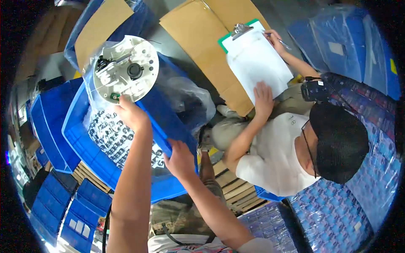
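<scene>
Round white housing (123, 80) sits in the left grip (132, 114).

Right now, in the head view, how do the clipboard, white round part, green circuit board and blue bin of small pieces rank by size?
1. Blue bin: clearly largest.
2. White round part and clipboard: too alike to rank.
3. Green circuit board: clearly smallest.

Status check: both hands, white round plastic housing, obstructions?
Left hand holding white round plastic housing by near edge. Right hand on edge of blue plastic bin. Clear crumpled plastic film close by, right of housing.
</scene>
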Demonstrator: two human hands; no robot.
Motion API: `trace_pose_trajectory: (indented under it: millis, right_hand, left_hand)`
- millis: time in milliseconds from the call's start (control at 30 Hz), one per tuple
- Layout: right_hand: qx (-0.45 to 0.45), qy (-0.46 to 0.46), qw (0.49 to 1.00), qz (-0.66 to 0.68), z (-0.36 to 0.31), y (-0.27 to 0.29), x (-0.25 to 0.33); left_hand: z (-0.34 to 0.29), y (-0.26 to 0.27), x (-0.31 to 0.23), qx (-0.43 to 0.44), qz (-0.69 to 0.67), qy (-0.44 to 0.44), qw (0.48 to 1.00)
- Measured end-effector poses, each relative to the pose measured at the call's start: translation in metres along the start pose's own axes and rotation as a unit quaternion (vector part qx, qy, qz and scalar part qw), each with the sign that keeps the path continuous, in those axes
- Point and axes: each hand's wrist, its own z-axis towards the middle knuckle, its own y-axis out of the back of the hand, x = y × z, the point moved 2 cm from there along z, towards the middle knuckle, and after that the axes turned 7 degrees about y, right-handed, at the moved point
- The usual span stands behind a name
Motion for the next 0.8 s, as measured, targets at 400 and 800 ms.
trace_pose_trajectory:
  millis: [400, 800]
  right_hand:
    - [0.001, -0.001, 1.0, -0.016, -0.0012, -0.0035, 0.0001]
    - [-0.002, 0.006, 1.0, -0.016, -0.0003, -0.0056, 0.0037]
  left_hand:
    - [0.0007, 0.0037, -0.005, -0.005, 0.028, -0.001, 1.0]
    - [0.0032, 0.005, -0.0062, -0.01, 0.004, -0.009, 1.0]
